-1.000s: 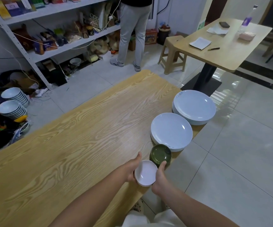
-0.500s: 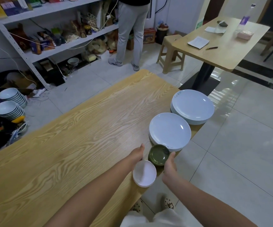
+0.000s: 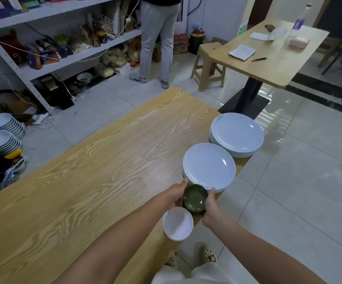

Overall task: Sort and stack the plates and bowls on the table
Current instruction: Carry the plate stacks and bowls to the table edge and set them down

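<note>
Your left hand (image 3: 175, 194) and right hand (image 3: 212, 208) move off white bowl (image 3: 177, 224), now clasping green bowl (image 3: 194, 198); forearm could knock white bowl off bench (image 3: 84, 181).

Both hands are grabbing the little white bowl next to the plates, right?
Not quite. The left hand and the right hand are gripping the green bowl next to the plates, one hand on each side. The little white bowl sits untouched by the table edge, closer to the person. The head view shows this.
</note>
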A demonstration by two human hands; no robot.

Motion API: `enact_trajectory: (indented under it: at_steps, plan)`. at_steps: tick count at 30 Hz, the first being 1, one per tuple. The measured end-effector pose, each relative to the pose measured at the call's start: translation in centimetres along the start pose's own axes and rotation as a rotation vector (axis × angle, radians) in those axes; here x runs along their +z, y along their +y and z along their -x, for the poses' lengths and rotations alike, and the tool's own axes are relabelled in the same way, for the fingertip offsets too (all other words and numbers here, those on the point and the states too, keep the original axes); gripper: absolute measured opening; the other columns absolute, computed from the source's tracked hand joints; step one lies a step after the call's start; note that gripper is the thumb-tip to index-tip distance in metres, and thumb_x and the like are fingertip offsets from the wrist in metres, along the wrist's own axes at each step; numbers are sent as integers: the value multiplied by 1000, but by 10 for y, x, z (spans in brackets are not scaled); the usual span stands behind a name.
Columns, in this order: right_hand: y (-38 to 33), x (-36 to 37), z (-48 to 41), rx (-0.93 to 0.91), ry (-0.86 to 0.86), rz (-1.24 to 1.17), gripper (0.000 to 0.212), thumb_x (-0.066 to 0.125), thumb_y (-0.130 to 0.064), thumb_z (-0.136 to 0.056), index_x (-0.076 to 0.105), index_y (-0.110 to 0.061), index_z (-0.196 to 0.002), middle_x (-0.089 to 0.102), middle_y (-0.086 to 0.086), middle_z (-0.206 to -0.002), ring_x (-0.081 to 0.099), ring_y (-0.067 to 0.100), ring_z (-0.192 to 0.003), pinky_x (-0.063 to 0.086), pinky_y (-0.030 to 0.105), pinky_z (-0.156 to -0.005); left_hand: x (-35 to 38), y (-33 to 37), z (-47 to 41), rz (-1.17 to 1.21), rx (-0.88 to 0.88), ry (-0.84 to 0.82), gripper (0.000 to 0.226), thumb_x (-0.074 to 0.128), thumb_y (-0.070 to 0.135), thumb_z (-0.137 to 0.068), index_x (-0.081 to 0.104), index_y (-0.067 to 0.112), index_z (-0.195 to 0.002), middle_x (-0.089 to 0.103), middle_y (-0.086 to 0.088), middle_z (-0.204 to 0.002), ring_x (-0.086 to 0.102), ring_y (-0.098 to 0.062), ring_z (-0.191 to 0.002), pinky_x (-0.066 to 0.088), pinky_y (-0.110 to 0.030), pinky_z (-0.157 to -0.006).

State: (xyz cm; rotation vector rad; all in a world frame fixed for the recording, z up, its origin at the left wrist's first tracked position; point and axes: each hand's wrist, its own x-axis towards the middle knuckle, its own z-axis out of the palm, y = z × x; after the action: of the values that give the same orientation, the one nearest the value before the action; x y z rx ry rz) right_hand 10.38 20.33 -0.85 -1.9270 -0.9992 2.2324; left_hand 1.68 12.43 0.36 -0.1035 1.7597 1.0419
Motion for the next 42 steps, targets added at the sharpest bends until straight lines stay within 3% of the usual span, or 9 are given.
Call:
enact_trajectory:
  at_steps: [7, 12, 15, 23, 26, 30, 33, 35, 42]
  plan:
    - [-56, -15, -13, -101, 122, 20, 73, 29, -64, -93, 28, -14, -147, 34, 8, -152, 32, 28, -139, 29, 42, -113, -11, 36, -26, 132, 126, 36, 63, 26, 50, -101, 18, 16, -153, 20, -5, -160, 16, -25, -148, 16, -44, -122]
    - [-89, -23, -31, -84, 45, 66, 66, 28, -60, -95, 41, -13, -140, 52, 9, -138, 49, 30, -127, 43, 39, -107, -4, 67, -48, 187, 106, 40, 64, 25, 53, -100, 25, 16, -151, 34, -8, -154, 32, -28, -142, 26, -46, -118]
    - [-96, -24, -39, -19, -17, 124, 66, 31, -58, -95, 34, -15, -144, 48, 9, -141, 48, 31, -128, 43, 43, -107, 8, 80, -60, 205, 54, 110, 68, 27, 57, -98, 23, 16, -152, 33, -11, -154, 34, -32, -140, 29, -49, -116]
    - [-139, -64, -62, 56, -238, 211, 65, 26, -64, -93, 33, -23, -144, 41, 1, -146, 33, 23, -139, 29, 38, -110, 32, 139, -94, -306, -29, 535, 73, 18, 53, -100, 33, -2, -145, 38, -21, -149, 39, -34, -136, 33, -39, -109]
    - [-193, -81, -89, 112, -176, 106, 77, 22, -68, -91, 27, -17, -149, 34, 6, -151, 29, 27, -142, 25, 39, -115, 51, 175, -112, -364, 58, 538, 68, 22, 50, -101, 26, 1, -149, 31, -18, -153, 34, -32, -140, 28, -38, -114]
    - [-267, -90, -125, 99, -155, 31, 80, 25, -69, -90, 18, -19, -152, 23, 4, -158, 24, 24, -145, 21, 40, -118, 87, 216, -138, -214, 125, 400, 68, 26, 52, -100, 31, 3, -147, 43, -19, -146, 50, -36, -128, 36, -43, -111]
    - [-300, -88, -139, 130, -223, -34, 70, 28, -68, -91, 43, -20, -139, 59, 0, -123, 58, 21, -109, 53, 33, -84, 101, 233, -154, -159, 103, 378, 70, 28, 55, -98, 27, 7, -149, 35, -15, -152, 37, -32, -138, 32, -45, -114]
    - [-314, -83, -147, 170, -256, -39, 68, 26, -70, -90, 54, -21, -128, 66, 1, -110, 64, 22, -97, 54, 31, -65, 102, 241, -162, -115, 80, 395, 69, 28, 55, -98, 26, 9, -150, 35, -13, -153, 35, -31, -139, 30, -46, -115]
    - [-321, -74, -161, 258, -156, 84, 50, 34, -52, -98, 48, -19, -133, 60, 3, -128, 60, 25, -114, 51, 30, -93, 96, 248, -182, 12, 58, 467, 57, 28, 45, -102, 43, 6, -141, 50, -14, -140, 49, -32, -127, 38, -43, -109]
